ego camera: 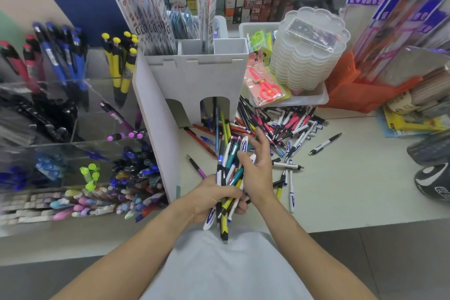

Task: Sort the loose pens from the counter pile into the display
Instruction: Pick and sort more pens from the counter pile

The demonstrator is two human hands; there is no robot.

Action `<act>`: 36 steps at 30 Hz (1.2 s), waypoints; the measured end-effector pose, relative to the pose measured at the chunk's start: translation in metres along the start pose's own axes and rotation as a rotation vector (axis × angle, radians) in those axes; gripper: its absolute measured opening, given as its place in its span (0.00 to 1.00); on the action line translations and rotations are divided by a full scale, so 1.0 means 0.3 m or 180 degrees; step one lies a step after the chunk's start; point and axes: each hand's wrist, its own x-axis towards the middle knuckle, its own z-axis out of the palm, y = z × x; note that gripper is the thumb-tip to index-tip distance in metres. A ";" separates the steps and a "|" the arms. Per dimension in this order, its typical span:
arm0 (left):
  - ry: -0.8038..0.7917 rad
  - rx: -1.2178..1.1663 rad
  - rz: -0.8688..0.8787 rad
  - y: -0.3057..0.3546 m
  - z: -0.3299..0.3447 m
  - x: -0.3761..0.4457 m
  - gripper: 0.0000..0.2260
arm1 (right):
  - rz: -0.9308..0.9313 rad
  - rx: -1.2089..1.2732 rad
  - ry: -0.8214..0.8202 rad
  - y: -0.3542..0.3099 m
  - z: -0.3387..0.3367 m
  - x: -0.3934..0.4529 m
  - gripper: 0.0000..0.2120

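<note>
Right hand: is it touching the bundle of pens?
Touching. The head view shows the right hand with fingers curled against the bundle of pens that the left hand grips.

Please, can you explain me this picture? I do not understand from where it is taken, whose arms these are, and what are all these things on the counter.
There is no machine here. A camera worn on a person's head looks forward and down, so the two arms are that person's own. The left hand grips a bundle of pens; the right hand pinches one pen in that bundle. Behind the hands a pile of loose pens lies on the pale counter. On the left stands a clear display with compartments already holding pens. In the middle is a white cardboard stand. On the right, a white tray holds packed red scissors and stacked clear boxes.
</note>
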 end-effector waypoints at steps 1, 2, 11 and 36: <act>-0.0006 0.0046 0.0054 0.006 0.010 0.000 0.09 | 0.0050 0.0146 -0.0047 -0.009 0.000 0.005 0.31; -0.0017 0.0111 0.0098 0.012 0.021 -0.001 0.07 | 0.0046 0.0262 -0.0098 -0.014 -0.003 0.011 0.33; -0.0343 0.1080 0.0063 -0.026 0.035 0.001 0.13 | -0.0086 0.0057 -0.0686 -0.056 -0.041 -0.024 0.34; -0.0425 0.0829 0.0086 0.034 0.049 -0.022 0.17 | -0.0092 -0.1568 -0.1357 -0.196 -0.214 0.019 0.06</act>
